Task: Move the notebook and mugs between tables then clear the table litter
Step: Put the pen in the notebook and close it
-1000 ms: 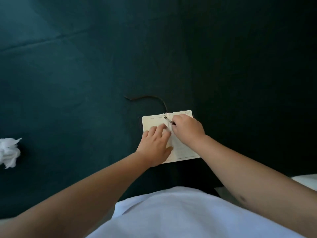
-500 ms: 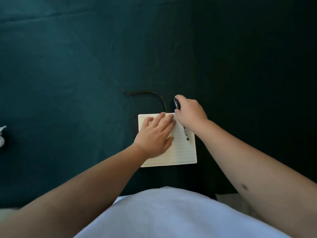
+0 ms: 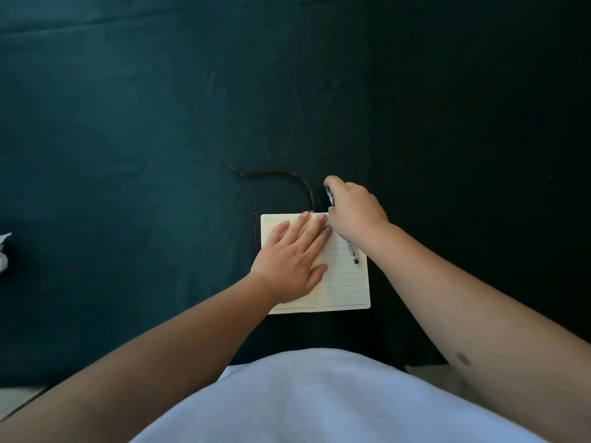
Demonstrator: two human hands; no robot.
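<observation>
The right hand (image 3: 355, 209) has pulled back from the middle of the page to the far right corner of the notebook (image 3: 343, 282), taking the pen (image 3: 351, 251) with it; a second ago its tip was down near the spine, and now the pen lies slanted along the right page. The left hand (image 3: 292, 260) has flattened out, and the view has drifted so that only a scrap of the white crumpled paper (image 3: 3, 252) shows at the left edge.

The right hand's grip is closed around the upper end of the pen, whose dark cap pokes out past the knuckles while the lower end rests on the lined paper. It looks like a carrying hold rather than a writing one, probably to lift the pen clear. The left hand's grip is spread flat, holding nothing, its palm and fingers pressing the left page, most likely to keep the book open and steady.

The notebook lies open on the dark green tabletop (image 3: 128, 139), just in front of the person's body. Its brown ribbon (image 3: 278, 172) trails off the top edge and curls away to the left. No mugs are in view.
</observation>
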